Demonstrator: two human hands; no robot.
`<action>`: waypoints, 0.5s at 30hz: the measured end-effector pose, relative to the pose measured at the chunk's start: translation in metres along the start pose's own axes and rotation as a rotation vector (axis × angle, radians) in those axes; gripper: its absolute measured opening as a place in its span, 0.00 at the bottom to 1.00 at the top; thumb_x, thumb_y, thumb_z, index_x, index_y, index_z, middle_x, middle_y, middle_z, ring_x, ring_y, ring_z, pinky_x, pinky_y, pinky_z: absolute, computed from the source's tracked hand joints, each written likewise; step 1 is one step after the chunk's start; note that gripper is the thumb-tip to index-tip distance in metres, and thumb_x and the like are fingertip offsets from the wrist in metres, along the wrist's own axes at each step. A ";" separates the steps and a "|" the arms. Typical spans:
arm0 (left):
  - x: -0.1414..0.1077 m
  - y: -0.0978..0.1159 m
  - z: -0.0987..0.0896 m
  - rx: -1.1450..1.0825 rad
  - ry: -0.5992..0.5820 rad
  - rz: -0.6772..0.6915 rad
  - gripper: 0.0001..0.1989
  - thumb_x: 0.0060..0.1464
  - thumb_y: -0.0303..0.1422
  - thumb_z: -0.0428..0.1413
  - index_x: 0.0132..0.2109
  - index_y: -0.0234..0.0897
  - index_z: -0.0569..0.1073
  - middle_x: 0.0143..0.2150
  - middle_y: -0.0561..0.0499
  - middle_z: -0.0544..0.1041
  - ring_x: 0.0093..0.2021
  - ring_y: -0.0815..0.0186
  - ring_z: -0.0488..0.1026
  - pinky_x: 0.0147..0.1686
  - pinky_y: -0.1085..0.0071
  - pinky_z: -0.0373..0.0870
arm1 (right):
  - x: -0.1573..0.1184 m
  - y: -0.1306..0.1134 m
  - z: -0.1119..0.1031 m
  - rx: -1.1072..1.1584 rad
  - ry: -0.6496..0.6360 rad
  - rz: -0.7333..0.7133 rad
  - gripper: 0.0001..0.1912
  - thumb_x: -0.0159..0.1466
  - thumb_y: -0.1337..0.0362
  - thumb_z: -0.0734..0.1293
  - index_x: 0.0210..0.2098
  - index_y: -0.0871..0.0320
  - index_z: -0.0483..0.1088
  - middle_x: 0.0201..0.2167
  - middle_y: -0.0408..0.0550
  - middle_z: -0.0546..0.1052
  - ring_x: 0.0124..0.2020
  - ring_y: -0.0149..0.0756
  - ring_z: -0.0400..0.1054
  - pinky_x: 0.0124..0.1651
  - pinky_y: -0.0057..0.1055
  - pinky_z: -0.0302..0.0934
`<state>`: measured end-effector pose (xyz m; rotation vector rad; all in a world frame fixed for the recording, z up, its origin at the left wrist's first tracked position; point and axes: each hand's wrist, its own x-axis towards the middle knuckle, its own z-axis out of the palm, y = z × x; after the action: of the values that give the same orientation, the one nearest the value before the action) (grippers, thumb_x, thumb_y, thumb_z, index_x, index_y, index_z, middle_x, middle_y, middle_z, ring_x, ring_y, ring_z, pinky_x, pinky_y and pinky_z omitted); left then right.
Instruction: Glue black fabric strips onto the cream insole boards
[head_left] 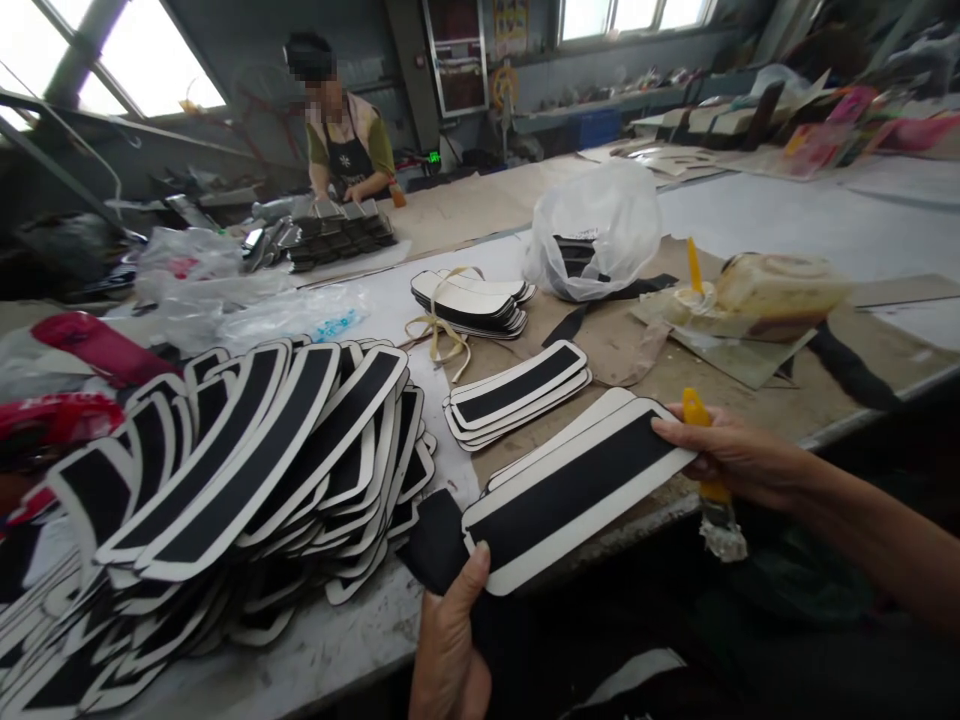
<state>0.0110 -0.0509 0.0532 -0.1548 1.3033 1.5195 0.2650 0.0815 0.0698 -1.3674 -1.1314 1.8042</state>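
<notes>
A curved white panel with a black strip along its middle (574, 480) is stretched between my hands over the table's front edge. My left hand (454, 635) pinches its near left end, thumb on top. At the far right end, my right hand (724, 450) grips it with the thumb on the black strip. That same hand also holds a brush with a yellow handle (697, 408), its bristles hanging down and coated in a whitish paste. A loose black piece (435, 540) lies by the panel's left end. Behind the panel rests a small stack of similar panels (517, 390).
A large fanned heap of panels (247, 470) covers the left of the table. Further back are a tied bundle (469, 300), a clear plastic bag (596, 235) with black pieces, and a yellowed container (780, 290) beside a yellow stick. Another person (349, 150) works behind dark stacks.
</notes>
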 end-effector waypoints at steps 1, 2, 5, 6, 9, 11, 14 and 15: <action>-0.001 0.000 0.000 -0.010 0.009 -0.030 0.29 0.49 0.23 0.58 0.58 0.40 0.66 0.45 0.47 0.80 0.52 0.58 0.72 0.55 0.61 0.66 | 0.000 0.000 0.000 0.042 -0.003 0.021 0.19 0.51 0.57 0.74 0.26 0.58 0.60 0.20 0.35 0.57 0.17 0.19 0.44 0.17 0.18 0.41; -0.002 0.000 0.000 -0.016 0.019 -0.053 0.28 0.49 0.24 0.58 0.58 0.40 0.66 0.45 0.47 0.80 0.51 0.58 0.73 0.55 0.61 0.66 | 0.001 0.001 0.000 0.075 -0.012 0.039 0.19 0.51 0.57 0.74 0.25 0.58 0.60 0.19 0.35 0.57 0.17 0.19 0.43 0.17 0.18 0.41; 0.000 -0.001 -0.003 -0.046 0.010 -0.073 0.28 0.49 0.24 0.58 0.58 0.39 0.66 0.44 0.47 0.80 0.51 0.58 0.73 0.55 0.62 0.66 | 0.002 0.002 0.000 0.130 -0.020 0.067 0.20 0.52 0.55 0.73 0.24 0.58 0.59 0.18 0.35 0.57 0.17 0.19 0.43 0.16 0.17 0.42; 0.001 -0.002 -0.005 -0.062 -0.014 -0.066 0.29 0.49 0.23 0.58 0.59 0.39 0.65 0.44 0.47 0.80 0.51 0.58 0.73 0.55 0.63 0.66 | 0.002 0.002 0.000 0.143 -0.015 0.080 0.20 0.52 0.55 0.73 0.24 0.58 0.60 0.18 0.35 0.56 0.16 0.19 0.44 0.15 0.17 0.42; 0.003 -0.003 -0.009 -0.080 -0.086 -0.019 0.33 0.48 0.23 0.59 0.61 0.40 0.62 0.44 0.48 0.80 0.53 0.58 0.71 0.55 0.64 0.66 | 0.003 0.004 0.000 0.171 0.015 0.110 0.19 0.52 0.57 0.74 0.24 0.59 0.61 0.17 0.36 0.57 0.16 0.18 0.45 0.15 0.14 0.44; 0.005 -0.003 -0.011 -0.062 -0.108 0.029 0.35 0.47 0.23 0.60 0.62 0.40 0.61 0.45 0.48 0.79 0.53 0.58 0.71 0.56 0.63 0.65 | 0.005 0.006 0.000 0.151 0.045 0.110 0.18 0.51 0.57 0.75 0.25 0.58 0.63 0.18 0.36 0.58 0.16 0.19 0.46 0.15 0.14 0.46; 0.007 -0.002 -0.011 -0.025 -0.122 0.087 0.37 0.45 0.23 0.61 0.63 0.39 0.60 0.47 0.47 0.79 0.53 0.57 0.71 0.56 0.62 0.65 | 0.008 0.011 -0.002 0.035 0.108 0.077 0.19 0.47 0.56 0.77 0.28 0.56 0.66 0.19 0.36 0.59 0.17 0.20 0.49 0.14 0.15 0.48; 0.008 -0.001 -0.011 -0.011 -0.120 0.104 0.37 0.45 0.24 0.62 0.62 0.39 0.60 0.48 0.47 0.78 0.53 0.57 0.71 0.56 0.62 0.65 | 0.009 0.013 -0.002 -0.013 0.138 0.062 0.20 0.45 0.54 0.77 0.29 0.56 0.67 0.19 0.37 0.60 0.18 0.21 0.50 0.14 0.16 0.50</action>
<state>0.0032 -0.0545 0.0427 -0.0029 1.2238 1.5992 0.2645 0.0835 0.0541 -1.5258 -1.0403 1.7183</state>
